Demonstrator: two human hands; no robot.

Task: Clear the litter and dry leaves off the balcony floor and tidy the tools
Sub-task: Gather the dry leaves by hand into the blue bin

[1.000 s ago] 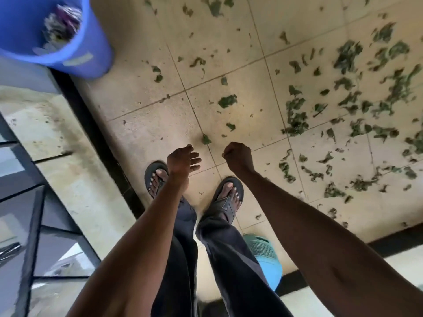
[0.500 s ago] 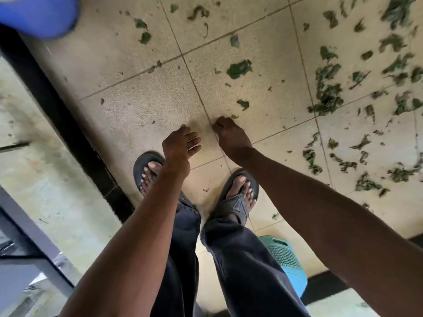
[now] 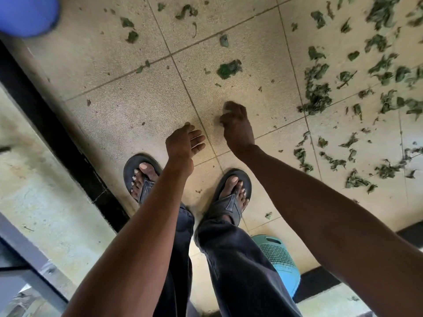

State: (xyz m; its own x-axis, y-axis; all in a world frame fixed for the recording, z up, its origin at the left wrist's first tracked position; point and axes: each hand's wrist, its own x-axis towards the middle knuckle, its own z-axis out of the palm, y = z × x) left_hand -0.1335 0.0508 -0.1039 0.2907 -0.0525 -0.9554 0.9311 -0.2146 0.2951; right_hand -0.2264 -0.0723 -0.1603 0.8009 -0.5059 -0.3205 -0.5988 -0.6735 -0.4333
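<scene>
Soft daylight, faint shadows, motion blur top right, wide-angle edge warp

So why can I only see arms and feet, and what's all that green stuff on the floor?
The camera sits on the person's head and looks down, so you see their own arms, legs and sandals. The green bits are dry leaves scattered over the tiled floor. The right hand reaches down with curled fingers; it is too blurred to tell if it holds a leaf. The left hand hangs open, holding nothing. A blue bucket peeks in at the top left, and a turquoise basket stands behind the legs.
</scene>
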